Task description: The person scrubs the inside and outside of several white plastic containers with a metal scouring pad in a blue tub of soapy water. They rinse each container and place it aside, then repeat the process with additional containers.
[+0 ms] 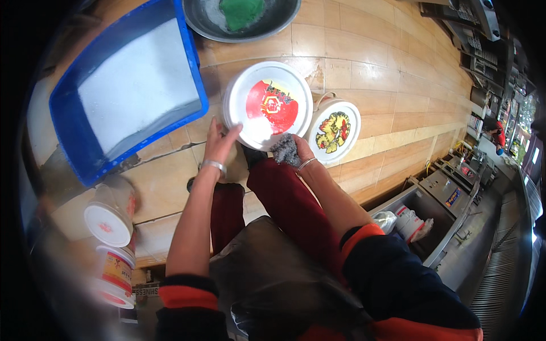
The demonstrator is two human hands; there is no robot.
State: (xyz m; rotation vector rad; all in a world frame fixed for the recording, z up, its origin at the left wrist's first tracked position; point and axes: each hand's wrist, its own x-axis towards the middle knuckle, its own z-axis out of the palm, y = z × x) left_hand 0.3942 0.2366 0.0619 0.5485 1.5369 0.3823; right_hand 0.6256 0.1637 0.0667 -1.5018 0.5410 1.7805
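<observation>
— Where's the white lid [267, 105] from where you stand?

— On the tiled floor [387, 74], straight ahead of the person's knees, flat, its red print facing up; it's round, so there's no long axis to speak of; the near rim is what matters.

— Which hand has it?

— The left hand [219, 145]; its fingers are spread and lie on the lid's near-left edge, touching it, not curled round it; the right hand [298, 150] sits just beside the lid's near-right rim, fingers closed on a grey steel-wool scrubber [284, 150].

— So the scrubber is off the lid?

— At its edge; I can't tell if it touches; the lid lies up and to the left of that hand.

— Anything else close by?

— 1 more lid [334, 131], with a yellow print, just right of the first; a blue tub [68, 108] to the left; a grey basin [199, 20] with a green sponge [242, 11] beyond.
</observation>
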